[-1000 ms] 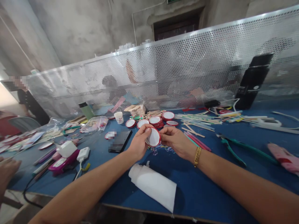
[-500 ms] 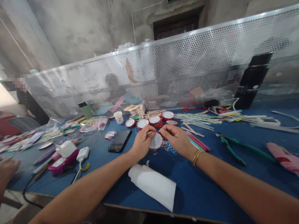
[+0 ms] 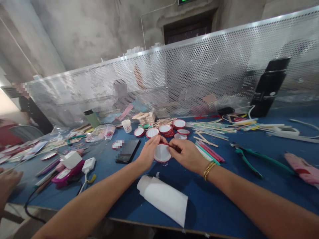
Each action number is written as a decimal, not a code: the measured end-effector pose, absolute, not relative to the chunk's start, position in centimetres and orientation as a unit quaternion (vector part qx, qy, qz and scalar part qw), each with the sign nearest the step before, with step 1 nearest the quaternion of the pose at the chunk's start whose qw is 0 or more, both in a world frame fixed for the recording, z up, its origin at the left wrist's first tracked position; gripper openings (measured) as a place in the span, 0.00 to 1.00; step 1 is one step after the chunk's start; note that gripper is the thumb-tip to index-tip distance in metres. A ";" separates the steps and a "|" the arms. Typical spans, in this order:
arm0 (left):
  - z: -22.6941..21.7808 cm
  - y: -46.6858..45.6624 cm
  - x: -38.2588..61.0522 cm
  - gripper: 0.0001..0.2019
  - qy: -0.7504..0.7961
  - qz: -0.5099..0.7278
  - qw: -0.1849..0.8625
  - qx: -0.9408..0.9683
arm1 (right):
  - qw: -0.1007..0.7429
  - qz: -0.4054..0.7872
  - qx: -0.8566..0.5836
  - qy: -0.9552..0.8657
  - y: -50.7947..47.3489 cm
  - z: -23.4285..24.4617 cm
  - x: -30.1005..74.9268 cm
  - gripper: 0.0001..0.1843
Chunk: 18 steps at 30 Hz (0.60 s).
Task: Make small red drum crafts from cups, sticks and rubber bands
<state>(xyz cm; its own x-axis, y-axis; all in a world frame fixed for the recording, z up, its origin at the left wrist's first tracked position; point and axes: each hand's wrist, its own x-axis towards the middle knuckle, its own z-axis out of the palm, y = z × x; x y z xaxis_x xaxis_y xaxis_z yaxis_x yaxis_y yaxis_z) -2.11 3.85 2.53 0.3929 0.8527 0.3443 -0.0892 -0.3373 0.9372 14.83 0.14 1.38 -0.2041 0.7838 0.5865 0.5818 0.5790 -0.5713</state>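
Observation:
A small round white cup with a red rim (image 3: 161,153) is held low over the blue table (image 3: 224,186), its open side towards me. My left hand (image 3: 147,153) grips its left edge with curled fingers. My right hand (image 3: 185,153), a gold bracelet on the wrist, pinches the cup's upper right rim. More red-rimmed cups (image 3: 165,129) stand just behind my hands, next to wooden sticks (image 3: 209,130).
A white paper roll (image 3: 164,197) lies near the table's front edge. A black phone (image 3: 127,150) lies left of my hands, green-handled pliers (image 3: 251,159) to the right. A perforated metal screen (image 3: 199,76) closes the back. Another person's hand (image 3: 8,182) shows at far left.
The cup has tipped from upright to lying flatter and sunk towards the table. My right hand has closed in from beside the cup onto its rim.

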 end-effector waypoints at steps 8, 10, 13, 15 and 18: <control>2.1 3.9 -1.8 0.17 0.297 0.466 0.519 0.653 | 0.442 0.111 -0.445 -0.771 0.1 1.1 14.6 0.12; 2.1 3.8 -1.7 0.16 0.302 0.471 0.518 0.647 | 0.444 0.123 -0.445 -0.768 0.1 0.9 14.5 0.13; 2.0 3.9 -1.7 0.15 0.317 0.467 0.519 0.642 | 0.452 0.152 -0.445 -0.758 0.2 0.5 14.2 0.13; 1.9 4.1 -1.7 0.15 0.326 0.457 0.523 0.641 | 0.460 0.175 -0.442 -0.750 0.3 0.2 14.0 0.12; 1.7 4.5 -1.8 0.14 0.334 0.446 0.533 0.637 | 0.467 0.193 -0.437 -0.744 0.5 -0.2 13.8 0.11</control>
<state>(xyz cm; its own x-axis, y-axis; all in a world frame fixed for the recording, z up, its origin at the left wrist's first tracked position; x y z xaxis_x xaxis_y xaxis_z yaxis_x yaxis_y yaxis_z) -1.84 4.47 1.67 0.3794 0.9007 0.2116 -0.0496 -0.2086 0.9767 13.78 0.48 -0.15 -0.1812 0.8309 0.5261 0.4707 0.5430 -0.6954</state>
